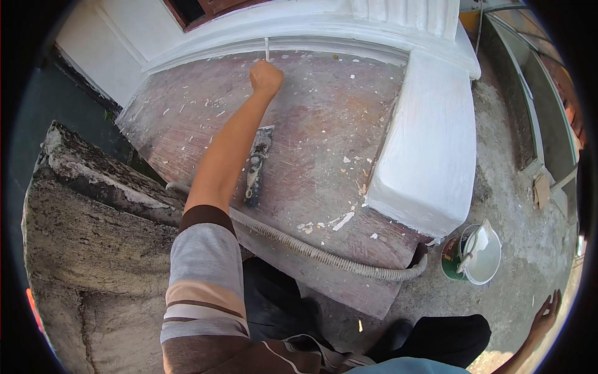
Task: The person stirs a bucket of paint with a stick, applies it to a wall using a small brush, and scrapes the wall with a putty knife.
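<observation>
Head view: your left hand is fisted round a thin white handle at the ledge's far edge, against the white moulding. Press its tip squarely into that seam, stroking steadily; your right hand hangs open.

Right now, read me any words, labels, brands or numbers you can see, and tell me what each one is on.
No text here can be read.
Paint bucket: the green label is too small and blurred to read.
Trowel: no marking can be seen.
Thin white stick in the left hand: no marking can be seen.
</observation>
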The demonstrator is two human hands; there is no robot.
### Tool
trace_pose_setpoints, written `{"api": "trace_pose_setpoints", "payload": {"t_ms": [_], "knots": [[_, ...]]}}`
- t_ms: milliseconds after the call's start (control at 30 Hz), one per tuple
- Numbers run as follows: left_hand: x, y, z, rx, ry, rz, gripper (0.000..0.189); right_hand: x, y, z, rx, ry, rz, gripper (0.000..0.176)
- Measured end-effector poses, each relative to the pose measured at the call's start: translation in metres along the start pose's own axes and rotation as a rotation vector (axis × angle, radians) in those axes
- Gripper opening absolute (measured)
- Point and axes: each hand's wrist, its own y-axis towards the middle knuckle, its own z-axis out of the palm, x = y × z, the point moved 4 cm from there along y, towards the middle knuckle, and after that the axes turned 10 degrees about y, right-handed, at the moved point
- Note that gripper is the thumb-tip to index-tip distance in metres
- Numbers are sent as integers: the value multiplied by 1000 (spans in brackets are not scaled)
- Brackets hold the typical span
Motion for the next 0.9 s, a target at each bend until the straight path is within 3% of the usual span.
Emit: {"api": "trace_pose_setpoints", "payload": {"t_ms": [133,333,500,633,700,833,900], "knots": [[-23,-25,-8,30,47,115,26,-5,-6,3,-21,2,-2,29],[-58,-81,-39,118,-140,183,26,-27,-9,3,-57,26,-83,29],[-67,-123,-68,202,-375,192,27,-1,18,-7,-58,92,-96,28],[-67,-152,-95,277,-578,191,29,74,53,-27,-73,110,-123,28],[-72,-177,-125,364,-918,108,31,133,73,-41,-50,118,-95,28],[-81,-224,-167,488,-1386,77,33,270,104,-60,-100,252,-346,27],[-87,-252,-171,545,-1571,32,31,344,108,-65,-226,345,-676,33]]}}
